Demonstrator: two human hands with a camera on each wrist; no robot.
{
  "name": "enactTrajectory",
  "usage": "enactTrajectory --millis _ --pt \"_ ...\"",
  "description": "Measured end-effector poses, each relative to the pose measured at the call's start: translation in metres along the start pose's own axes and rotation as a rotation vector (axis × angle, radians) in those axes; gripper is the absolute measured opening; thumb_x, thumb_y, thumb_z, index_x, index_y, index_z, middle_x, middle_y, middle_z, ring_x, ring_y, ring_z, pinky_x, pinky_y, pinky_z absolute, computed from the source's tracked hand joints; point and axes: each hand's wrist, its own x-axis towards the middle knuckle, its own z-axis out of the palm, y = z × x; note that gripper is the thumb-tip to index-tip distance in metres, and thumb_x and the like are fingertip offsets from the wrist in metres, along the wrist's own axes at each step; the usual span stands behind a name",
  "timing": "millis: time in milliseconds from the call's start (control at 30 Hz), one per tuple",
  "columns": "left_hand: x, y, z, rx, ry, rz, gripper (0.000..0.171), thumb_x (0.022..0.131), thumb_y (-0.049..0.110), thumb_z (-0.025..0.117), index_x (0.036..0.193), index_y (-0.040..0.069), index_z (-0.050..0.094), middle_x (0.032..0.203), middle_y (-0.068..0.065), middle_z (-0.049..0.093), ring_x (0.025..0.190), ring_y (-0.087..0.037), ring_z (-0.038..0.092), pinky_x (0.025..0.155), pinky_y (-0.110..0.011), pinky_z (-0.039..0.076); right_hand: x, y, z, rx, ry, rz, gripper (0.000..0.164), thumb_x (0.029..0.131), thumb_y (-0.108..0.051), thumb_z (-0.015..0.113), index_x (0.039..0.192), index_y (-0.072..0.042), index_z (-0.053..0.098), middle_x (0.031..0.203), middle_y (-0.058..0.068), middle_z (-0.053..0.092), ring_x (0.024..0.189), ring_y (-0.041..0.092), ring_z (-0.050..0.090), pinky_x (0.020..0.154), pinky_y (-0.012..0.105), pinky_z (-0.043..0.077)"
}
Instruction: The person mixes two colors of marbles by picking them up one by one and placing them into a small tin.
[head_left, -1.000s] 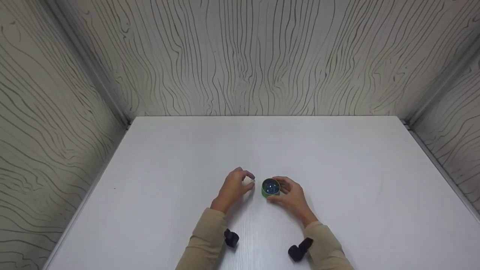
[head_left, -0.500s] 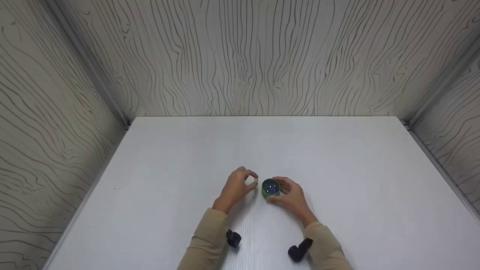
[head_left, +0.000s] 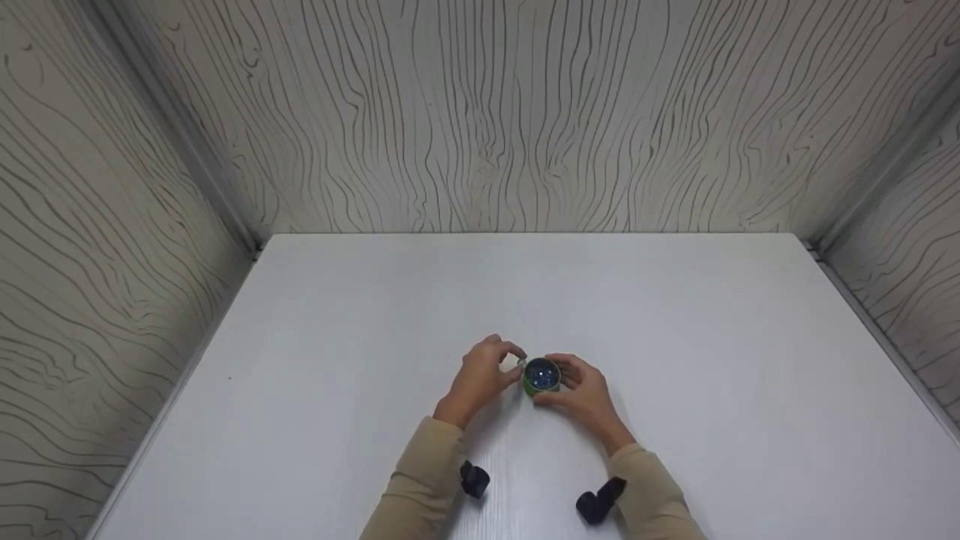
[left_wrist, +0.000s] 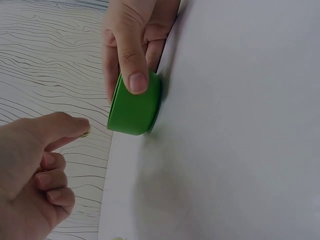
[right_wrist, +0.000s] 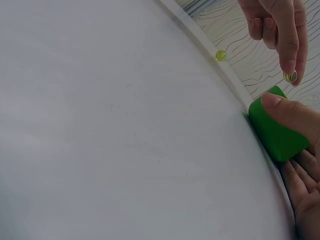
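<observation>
My left hand (head_left: 480, 375) pinches a small clear marble with yellow in it (right_wrist: 290, 76) between thumb and forefinger, just left of a green cup (left_wrist: 134, 107). From above, the cup's inside looks dark blue with bright glints; its contents are too small to tell. My right hand (head_left: 585, 394) grips the cup from the right, thumb on the near side and fingers on the far side. The cup stands on the white table (head_left: 337, 337). In the head view, the marble is level with the cup's left rim. A second, yellow-green marble (right_wrist: 221, 56) shows in the right wrist view.
Wood-grain patterned panels (head_left: 480, 112) rise behind the table and at both sides. A dark wrist camera (head_left: 474, 480) sits on the left sleeve, another wrist camera (head_left: 600, 501) on the right one.
My left hand has moved right with the marble, from a gap away to right beside the cup's rim. The right hand and the cup have stayed in place.
</observation>
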Motion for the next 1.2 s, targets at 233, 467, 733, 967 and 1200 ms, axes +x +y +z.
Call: enactTrajectory --millis 233,467,733,967,1200 --pt "0.003 0.003 0.005 0.030 -0.008 0.014 0.019 0.086 0.016 0.071 0.105 0.014 0.073 0.091 -0.008 0.063 0.079 -0.011 0.051 0.072 -0.023 0.045 0.000 0.002 -0.001 -0.016 -0.005 0.003 0.063 0.064 -0.008 0.087 0.122 -0.003 0.061 0.125 0.016 0.065 0.125 0.032 0.058 0.105 0.034 0.046" --pt "0.004 0.005 0.006 0.026 0.006 0.056 0.018 0.085 0.015 0.072 0.102 0.013 0.073 0.087 -0.005 0.061 0.075 -0.007 0.046 0.067 -0.019 0.042 0.000 0.000 -0.001 0.010 -0.011 0.004 0.062 0.067 -0.007 0.085 0.123 -0.002 0.060 0.127 0.017 0.064 0.125 0.031 0.058 0.105 0.033 0.046" --pt "0.007 0.008 0.010 0.039 -0.019 0.028 0.018 0.086 0.018 0.071 0.104 0.015 0.074 0.091 -0.004 0.062 0.077 -0.007 0.048 0.071 -0.021 0.045 0.000 0.000 -0.001 0.020 -0.015 0.004 0.061 0.067 -0.004 0.085 0.122 -0.002 0.060 0.126 0.017 0.064 0.125 0.031 0.058 0.104 0.032 0.046" --pt "0.010 0.009 0.012 0.057 -0.032 0.034 0.019 0.086 0.016 0.072 0.104 0.014 0.074 0.094 -0.005 0.064 0.077 -0.007 0.048 0.074 -0.023 0.047 0.001 0.000 -0.001 0.006 -0.015 0.004 0.061 0.066 -0.004 0.085 0.122 -0.002 0.060 0.126 0.016 0.063 0.125 0.031 0.057 0.104 0.032 0.046" --pt "0.011 0.011 0.014 0.057 -0.057 0.020 0.021 0.086 0.014 0.071 0.107 0.013 0.073 0.095 -0.004 0.065 0.081 -0.009 0.052 0.076 -0.024 0.049 0.000 0.001 0.000 -0.002 -0.014 0.002 0.061 0.067 -0.004 0.084 0.123 -0.001 0.060 0.128 0.018 0.063 0.125 0.033 0.057 0.103 0.031 0.047"
